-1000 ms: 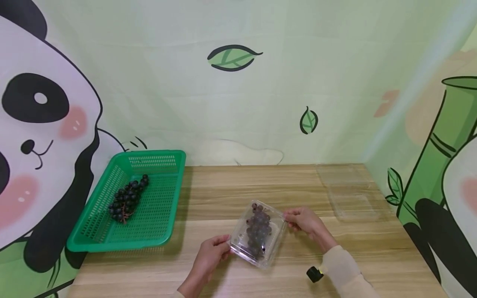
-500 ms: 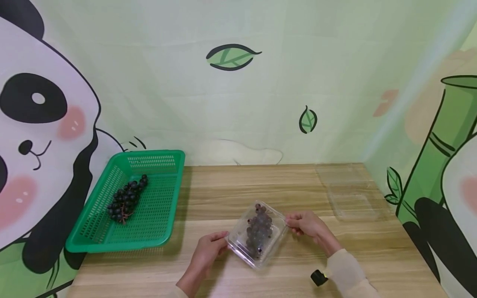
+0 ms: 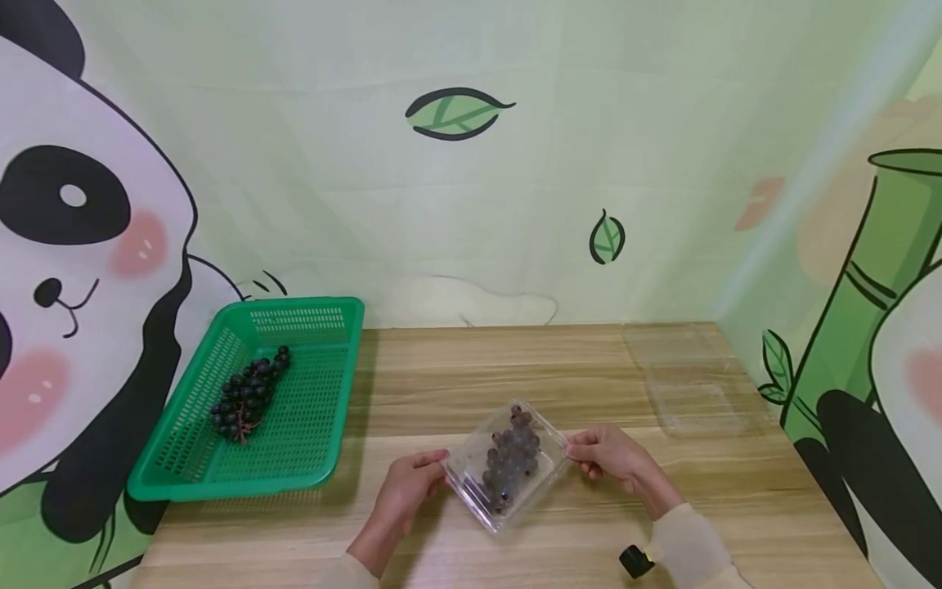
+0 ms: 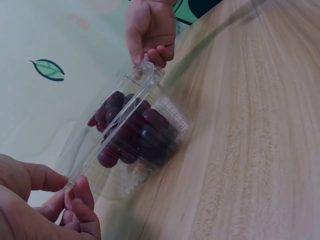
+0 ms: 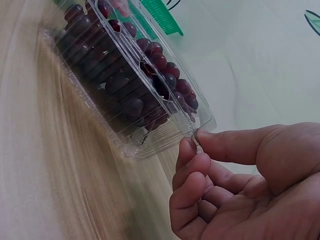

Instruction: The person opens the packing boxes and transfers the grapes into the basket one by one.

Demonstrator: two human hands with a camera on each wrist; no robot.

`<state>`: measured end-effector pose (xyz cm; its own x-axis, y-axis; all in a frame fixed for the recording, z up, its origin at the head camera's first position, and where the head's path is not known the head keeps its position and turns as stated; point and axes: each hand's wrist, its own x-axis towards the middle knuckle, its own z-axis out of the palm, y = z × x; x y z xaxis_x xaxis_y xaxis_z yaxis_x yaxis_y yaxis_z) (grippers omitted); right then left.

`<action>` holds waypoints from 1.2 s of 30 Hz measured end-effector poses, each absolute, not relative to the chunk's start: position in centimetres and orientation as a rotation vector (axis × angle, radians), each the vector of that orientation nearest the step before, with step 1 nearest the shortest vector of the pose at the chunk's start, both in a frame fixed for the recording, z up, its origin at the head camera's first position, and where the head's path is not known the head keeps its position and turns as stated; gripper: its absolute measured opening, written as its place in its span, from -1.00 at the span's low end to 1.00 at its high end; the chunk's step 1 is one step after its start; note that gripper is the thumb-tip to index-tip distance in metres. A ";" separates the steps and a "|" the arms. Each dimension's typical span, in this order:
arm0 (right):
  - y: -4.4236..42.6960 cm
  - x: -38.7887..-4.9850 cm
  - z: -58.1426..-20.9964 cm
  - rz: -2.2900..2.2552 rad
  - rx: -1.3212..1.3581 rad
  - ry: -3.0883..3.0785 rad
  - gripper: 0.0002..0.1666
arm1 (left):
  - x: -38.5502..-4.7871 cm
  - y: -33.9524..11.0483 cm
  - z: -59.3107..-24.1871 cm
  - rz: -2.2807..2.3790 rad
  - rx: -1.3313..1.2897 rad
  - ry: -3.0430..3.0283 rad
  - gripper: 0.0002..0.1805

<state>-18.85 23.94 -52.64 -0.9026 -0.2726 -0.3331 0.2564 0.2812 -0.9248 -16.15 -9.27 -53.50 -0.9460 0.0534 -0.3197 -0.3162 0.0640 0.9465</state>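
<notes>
A clear plastic clamshell box (image 3: 471, 470) with a bunch of dark grapes (image 3: 513, 458) inside stands on the table in the head view, its lid down. My left hand (image 3: 403, 495) pinches the rim at its left corner between thumb and fingers. At the opposite corner, my right hand (image 3: 614, 458) pinches the rim in the same way. Both wrist views show the box (image 4: 135, 130) turned at an angle, with grapes (image 5: 120, 75) seen through its ribbed wall.
A green plastic basket (image 3: 334, 409) at the left holds another bunch of black grapes (image 3: 250, 397). Further clear plastic containers (image 3: 695, 405) lie at the back right of the wooden table (image 3: 471, 368). A small black device (image 3: 636, 561) sits by the right sleeve.
The box has turned slightly clockwise between my hands. My left hand has moved a little up and left, my right hand a little down and right. Both keep pinching the rim.
</notes>
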 end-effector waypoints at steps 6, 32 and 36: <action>23.9 -18.4 -52.8 -1.634 0.014 2.133 -0.83 | -16.6 -9.5 -53.6 1.939 -0.285 2.074 -0.61; 23.3 -15.7 -53.3 -1.837 0.076 1.916 -0.90 | -19.0 -10.0 -53.2 1.860 -0.275 2.115 -0.66; 23.2 -15.4 -53.3 -1.852 0.074 1.904 -0.92 | -19.4 -9.9 -53.2 1.876 -0.280 2.111 -0.66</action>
